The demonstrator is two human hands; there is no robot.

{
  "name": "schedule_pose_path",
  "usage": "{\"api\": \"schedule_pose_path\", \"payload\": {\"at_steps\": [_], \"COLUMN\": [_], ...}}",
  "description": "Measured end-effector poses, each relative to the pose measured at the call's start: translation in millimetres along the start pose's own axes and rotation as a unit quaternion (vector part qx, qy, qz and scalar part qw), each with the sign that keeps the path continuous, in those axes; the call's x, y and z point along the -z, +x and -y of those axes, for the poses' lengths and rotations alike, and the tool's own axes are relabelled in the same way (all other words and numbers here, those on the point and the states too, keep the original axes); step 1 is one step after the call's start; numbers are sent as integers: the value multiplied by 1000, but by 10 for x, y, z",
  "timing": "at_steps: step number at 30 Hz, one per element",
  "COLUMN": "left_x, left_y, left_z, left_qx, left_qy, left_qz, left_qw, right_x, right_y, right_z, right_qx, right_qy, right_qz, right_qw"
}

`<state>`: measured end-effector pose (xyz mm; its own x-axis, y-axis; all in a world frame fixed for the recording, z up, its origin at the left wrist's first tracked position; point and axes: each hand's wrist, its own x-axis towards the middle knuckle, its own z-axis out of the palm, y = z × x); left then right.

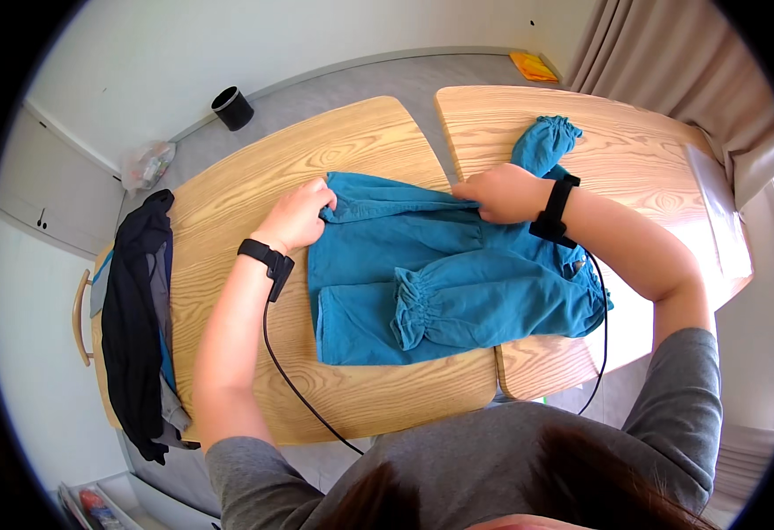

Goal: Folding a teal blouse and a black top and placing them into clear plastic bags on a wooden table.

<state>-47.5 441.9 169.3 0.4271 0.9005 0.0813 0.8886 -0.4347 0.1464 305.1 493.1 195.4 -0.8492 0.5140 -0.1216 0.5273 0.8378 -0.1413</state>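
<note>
Wood-grain worktop lies underneath. Left hand pinches a teal gathered-cuff shirt's corner; right of those fingers, right hand, arm bent outward, pinches its folded edge.

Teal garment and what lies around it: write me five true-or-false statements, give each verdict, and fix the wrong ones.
1. The left hand pinches the teal garment near a corner. True.
2. The right hand is off the teal garment. False: the right hand grips its far edge.
3. The teal garment lies across both the left tabletop and the right tabletop. True.
4. The black clothing is at the right end of the right tabletop. False: the black clothing lies at the left end of the left tabletop.
5. The black bin stands on the floor beyond the tabletops. True.
</note>
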Motion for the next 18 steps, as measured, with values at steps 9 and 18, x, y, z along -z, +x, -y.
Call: {"api": "schedule_pose_path", "payload": {"at_steps": [9, 18], "left_x": [16, 81], "left_y": [233, 263], "left_z": [11, -122], "left_qx": [-5, -11], "left_qy": [-75, -68], "left_qz": [-74, 54], "left_qw": [994, 996], "right_x": [39, -29], "right_y": [53, 16], "right_z": [-298, -265], "right_qx": [-112, -145], "right_qy": [186, 191], "right_qz": [6, 45], "right_qw": [976, 970]}}
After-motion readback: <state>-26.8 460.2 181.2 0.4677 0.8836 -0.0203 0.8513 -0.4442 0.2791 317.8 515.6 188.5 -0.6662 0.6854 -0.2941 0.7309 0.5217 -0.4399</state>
